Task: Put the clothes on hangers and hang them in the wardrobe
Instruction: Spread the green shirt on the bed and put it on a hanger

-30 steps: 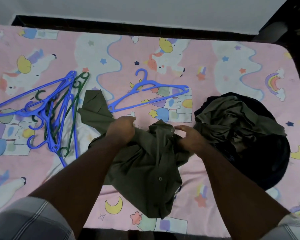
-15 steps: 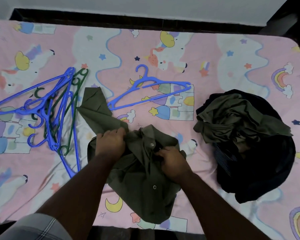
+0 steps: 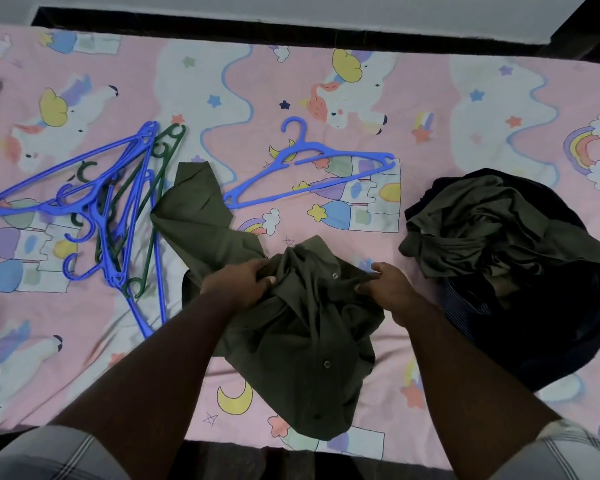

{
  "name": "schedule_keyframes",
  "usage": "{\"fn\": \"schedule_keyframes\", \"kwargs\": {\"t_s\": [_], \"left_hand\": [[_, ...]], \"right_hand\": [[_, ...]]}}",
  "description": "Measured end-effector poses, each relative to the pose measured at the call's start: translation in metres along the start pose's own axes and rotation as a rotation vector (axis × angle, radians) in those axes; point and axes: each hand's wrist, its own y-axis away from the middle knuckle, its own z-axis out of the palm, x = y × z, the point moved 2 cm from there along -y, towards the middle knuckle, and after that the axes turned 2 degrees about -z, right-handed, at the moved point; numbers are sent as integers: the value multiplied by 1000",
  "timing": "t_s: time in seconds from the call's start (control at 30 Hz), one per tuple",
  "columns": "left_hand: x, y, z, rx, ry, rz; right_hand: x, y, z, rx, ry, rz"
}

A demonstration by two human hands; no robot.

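Head view shows an olive shirt (image 3: 291, 341) lying crumpled on the bed (image 3: 84, 341), at 6 o'clock from frame centre, with one sleeve trailing out toward 10 o'clock. Left hand (image 3: 236, 282) has its fingers curled and clamped on a bunch of fabric at the shirt's upper left; right hand (image 3: 388, 289) pinches the fabric at the upper right, near a button on the placket. Both grips sit at the collar end and pull in opposite directions, which is judged to serve to spread the garment and find its neck opening before a hanger goes in. One blue hanger (image 3: 309, 174) lies alone at 12 o'clock, apart from the shirt body and just beside the sleeve end; its position within easy reach suggests it is the one intended for this shirt. Spare hangers (image 3: 101, 209), blue and green, lie tangled at 9 o'clock, touching the sleeve's left edge or nearly so. Remaining clothes (image 3: 516, 258) sit in a dark heap at 3 o'clock, near the right hand but not touching it. No wardrobe is in view. Task status is judged early: no garment is yet on a hanger. Loose fabric will sag and fold, so two-handed control is required.
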Motion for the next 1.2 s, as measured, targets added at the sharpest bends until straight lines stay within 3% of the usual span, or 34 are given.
{"fn": "schedule_keyframes", "kwargs": {"t_s": [0.1,0.2,0.3,0.4,0.5,0.67,0.77,0.87,1.0,1.2], "left_hand": [[1,1,1,33,-17,13],[5,5,3,89,34,44],[4,4,7,27,148,36],[3,8,7,-17,50,12],[-1,16,-2,109,86,8],[-14,30,-35,448,278,43],[-12,51,-61,541,430,75],[-10,77,-81,554,588,92],[-10,97,-101,519,592,147],[-10,124,-131,315,548,207]], "right_hand": [[-5,-1,0,-94,-164,85],[-13,7,-3,-164,-149,51],[-25,15,-8,-83,-247,-45],[-36,24,-12,-26,-217,-156],[-39,30,-15,13,-122,-226],[-54,50,-30,118,-37,-367],[-68,69,-38,163,-15,-460],[-81,88,-47,183,34,-513],[-94,113,-58,229,18,-547],[-113,153,-74,302,44,-602]]}}
